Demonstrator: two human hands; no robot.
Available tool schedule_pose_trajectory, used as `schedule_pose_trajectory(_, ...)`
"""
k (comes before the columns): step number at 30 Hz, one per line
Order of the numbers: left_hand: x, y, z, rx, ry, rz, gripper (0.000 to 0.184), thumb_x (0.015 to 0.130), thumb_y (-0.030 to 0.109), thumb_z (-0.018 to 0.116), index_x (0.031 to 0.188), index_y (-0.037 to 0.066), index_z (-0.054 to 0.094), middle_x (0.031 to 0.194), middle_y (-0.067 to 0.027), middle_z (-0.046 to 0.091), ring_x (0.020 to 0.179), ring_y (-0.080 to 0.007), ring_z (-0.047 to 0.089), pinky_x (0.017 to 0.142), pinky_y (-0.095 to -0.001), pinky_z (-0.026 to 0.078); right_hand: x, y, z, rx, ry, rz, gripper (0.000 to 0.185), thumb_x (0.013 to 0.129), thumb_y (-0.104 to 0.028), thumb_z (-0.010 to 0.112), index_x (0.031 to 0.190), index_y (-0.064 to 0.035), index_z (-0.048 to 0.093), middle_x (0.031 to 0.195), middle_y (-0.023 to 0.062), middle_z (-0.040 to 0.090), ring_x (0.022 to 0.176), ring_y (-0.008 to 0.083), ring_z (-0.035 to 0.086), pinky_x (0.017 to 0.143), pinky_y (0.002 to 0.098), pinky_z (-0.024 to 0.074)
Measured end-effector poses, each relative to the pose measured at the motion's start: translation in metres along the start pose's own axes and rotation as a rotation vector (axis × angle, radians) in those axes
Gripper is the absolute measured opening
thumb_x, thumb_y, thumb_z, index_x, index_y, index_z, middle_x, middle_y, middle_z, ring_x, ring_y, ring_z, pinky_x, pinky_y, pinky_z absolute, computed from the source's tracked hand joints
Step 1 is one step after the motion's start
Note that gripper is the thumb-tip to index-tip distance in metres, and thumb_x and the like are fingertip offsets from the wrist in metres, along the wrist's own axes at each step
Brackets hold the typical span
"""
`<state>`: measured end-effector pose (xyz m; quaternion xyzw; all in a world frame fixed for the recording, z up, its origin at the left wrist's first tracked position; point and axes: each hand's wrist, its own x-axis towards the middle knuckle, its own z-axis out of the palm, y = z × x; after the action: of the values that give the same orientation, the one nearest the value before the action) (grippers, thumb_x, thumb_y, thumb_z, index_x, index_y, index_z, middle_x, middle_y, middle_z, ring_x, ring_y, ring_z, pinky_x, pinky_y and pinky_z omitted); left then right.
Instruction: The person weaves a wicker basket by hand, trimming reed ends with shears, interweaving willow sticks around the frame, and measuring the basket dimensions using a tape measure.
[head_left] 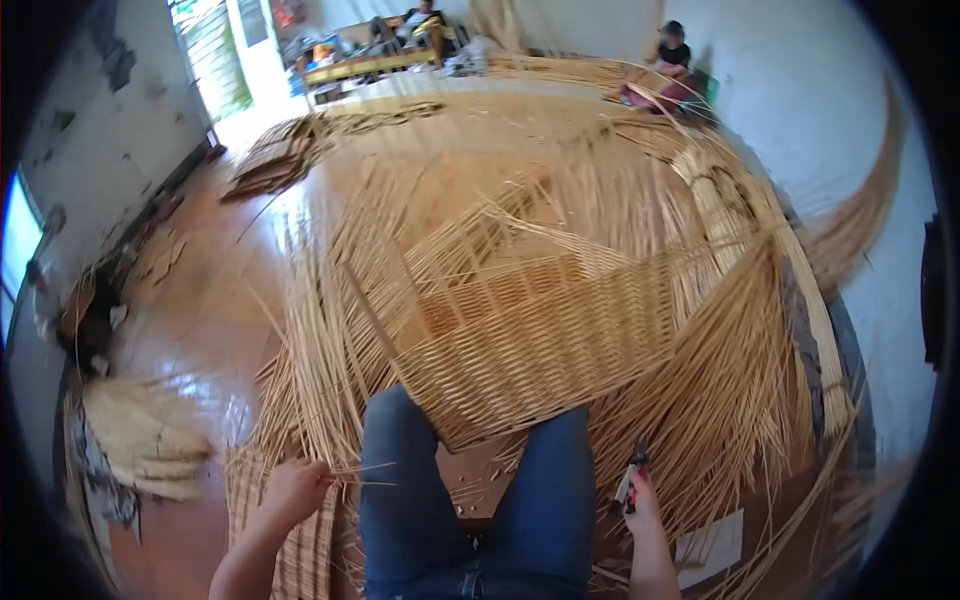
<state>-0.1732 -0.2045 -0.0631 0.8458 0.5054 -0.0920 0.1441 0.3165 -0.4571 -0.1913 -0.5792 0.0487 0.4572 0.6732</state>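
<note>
Gripping thin wicker strands, left hand; red-handled cutters, apparently, right hand.

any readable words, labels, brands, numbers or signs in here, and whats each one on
No text can be read anywhere in the picture.
Red-handled tool in the right hand: any marking is too small and blurred.
White sheet: no readable print.
Clutter at the far bench: too small to read.
</note>
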Motion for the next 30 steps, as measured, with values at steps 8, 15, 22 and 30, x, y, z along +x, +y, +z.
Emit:
schedule_pose_trajectory(8, 0.052, 0.043, -0.01, -0.438, 0.355, 0.041, 0.058, 0.082, 0.035, 0.069, 0.128, 0.004, 0.052, 0.123, -0.0204, 0.055, 0.118, -0.0373, 0.05, 0.101, -0.0426, 0.039, 0.02, 0.027, 0.01, -0.059, 0.241, 0.053, 0.041, 0.089, -0.034, 0.064, 0.121, -0.0129, 0.049, 0.108, 0.0029, 0.052, 0.099, 0.0199, 0.048, 0.082, 0.0304, 0.0365)
schedule_pose_trajectory(15, 0.121, 0.176, -0.02, -0.729, 0.563, 0.227, 0.078, 0.082, 0.032, 0.071, 0.138, -0.004, 0.032, 0.136, -0.0297, 0.042, 0.129, -0.0424, 0.038, 0.106, -0.0442, 0.033, -0.039, -0.007, 0.083, -0.192, 0.027, -0.37, 0.049, 0.095, -0.018, 0.056, 0.138, -0.0081, 0.034, 0.095, 0.0056, 0.057, 0.077, 0.018, 0.059, 0.071, 0.032, 0.0479)
schedule_pose_trajectory(22, 0.142, 0.226, 0.004, -0.936, 0.684, 0.243, 0.079, 0.08, 0.036, 0.072, 0.135, -0.007, 0.034, 0.135, -0.0259, 0.039, 0.126, -0.0405, 0.04, 0.106, -0.0411, 0.034, -0.073, 0.001, 0.125, -0.165, -0.308, -0.465, 0.03, 0.093, -0.008, 0.053, 0.119, -0.0052, 0.04, 0.096, 0.0122, 0.059, 0.078, 0.0209, 0.06, 0.072, 0.0343, 0.0497)
schedule_pose_trajectory(30, 0.151, 0.217, -0.003, -1.077, 0.692, 0.381, 0.062, 0.078, 0.028, 0.074, 0.125, 0.0, 0.045, 0.125, -0.0199, 0.047, 0.117, -0.0376, 0.047, 0.1, -0.0409, 0.039, -0.089, -0.008, 0.17, -0.443, -0.514, -0.526, 0.015, 0.089, -0.006, 0.053, 0.102, 0.001, 0.052, 0.092, 0.0098, 0.059, 0.079, 0.0179, 0.058, 0.075, 0.0313, 0.0463)
